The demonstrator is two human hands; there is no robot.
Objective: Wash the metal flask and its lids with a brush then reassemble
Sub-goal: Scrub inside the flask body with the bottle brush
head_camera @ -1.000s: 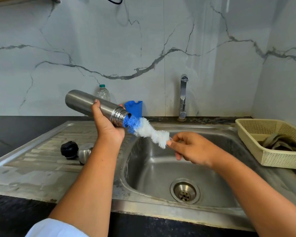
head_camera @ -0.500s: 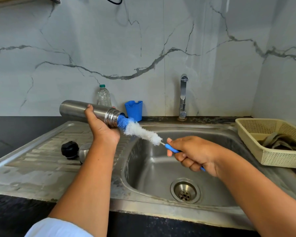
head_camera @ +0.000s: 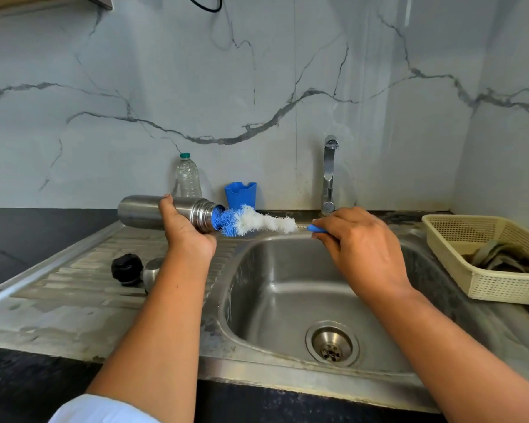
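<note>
- Gripping metal flask (head_camera: 138, 210) in left hand (head_camera: 185, 232), fingers and thumb curled round the body just behind the threaded neck.
- Held near horizontal, above the drainboard (head_camera: 74, 285) where it meets the sink (head_camera: 272, 270); base to the left, open mouth to the right.
- Gripping blue handle of brush (head_camera: 257, 222) in right hand (head_camera: 358, 242), fingers curled over it; exact finger placement hidden by the back of the hand.
- Blue bristle tip right at the mouth, just entering; white bristles and twisted wire outside, above the sink's back rim.
- Key relation: brush long axis roughly in line with flask long axis, both running left-right; mouth lying left of the right hand, whole bristle head between them.
- Judged step: scrubbing flask interior. Next stroke likely a straight push leftward along that shared axis, left hand bracing against it.
- Possible snag: axes drifting apart, bristles catching on the rim.
- Both lids off, on the drainboard left of the left forearm: black lid (head_camera: 126, 268) just beside metal lid (head_camera: 151, 271), the latter partly hidden by the arm; neither in hand.
- Judged progress: early to middle; lids and reassembly apparently yet to do.
- Elsewhere: tap (head_camera: 329, 175) behind the sink, no water seen running; plastic bottle (head_camera: 188, 175) and blue holder (head_camera: 240, 193) by the wall; basket (head_camera: 458, 236) with cloth (head_camera: 498, 257) at right.
</note>
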